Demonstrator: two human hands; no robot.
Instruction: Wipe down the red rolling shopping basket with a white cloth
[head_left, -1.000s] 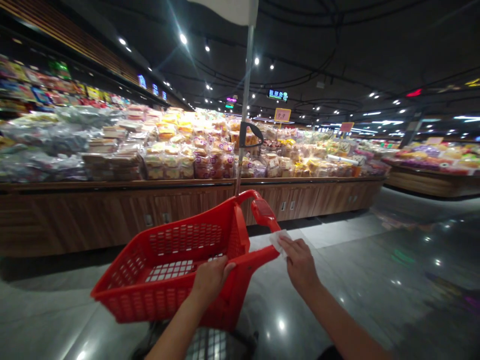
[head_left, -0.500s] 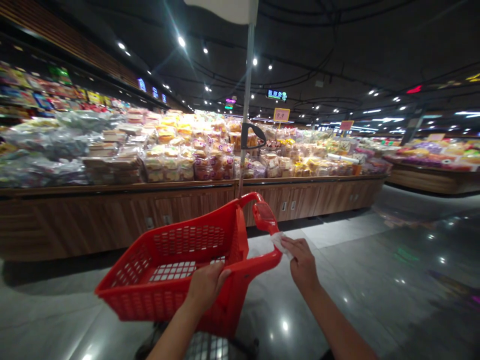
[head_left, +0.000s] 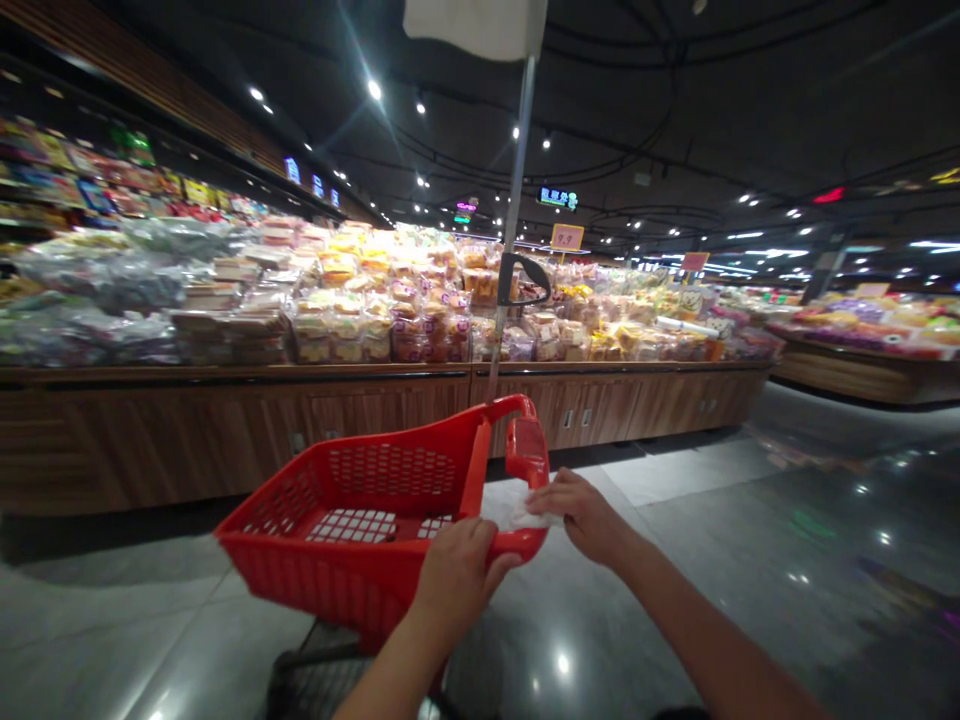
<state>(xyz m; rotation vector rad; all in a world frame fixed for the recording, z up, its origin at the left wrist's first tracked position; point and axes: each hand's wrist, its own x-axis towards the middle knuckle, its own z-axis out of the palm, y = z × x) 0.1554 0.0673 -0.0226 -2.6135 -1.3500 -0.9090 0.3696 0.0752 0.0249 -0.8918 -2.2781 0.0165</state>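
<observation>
A red plastic shopping cart (head_left: 352, 560) with a slotted basket stands in front of me, its handle toward the right. My left hand (head_left: 461, 570) is closed over the near rim of the cart, close to where the handle bar begins. In my right hand (head_left: 581, 510) is a crumpled white wipe (head_left: 517, 505), pressed on the right part of the handle, just below the red handle panel (head_left: 526, 440). Parts of the handle are covered by the wipe and my fingers. From the cart's far side rises a metal pole (head_left: 517, 170) with a dark hook-shaped grip (head_left: 523, 280).
Behind the cart runs a long wooden display counter (head_left: 390, 400) heaped with packaged baked goods (head_left: 337, 290). A price sign (head_left: 567, 237) stands above it. A second display (head_left: 877, 370) is at the right. Grey glossy floor (head_left: 712, 560) surrounds the cart.
My right hand has moved left and slightly down along the handle with the wipe. My left hand has shifted right with the rim, and the cart has turned a little.
</observation>
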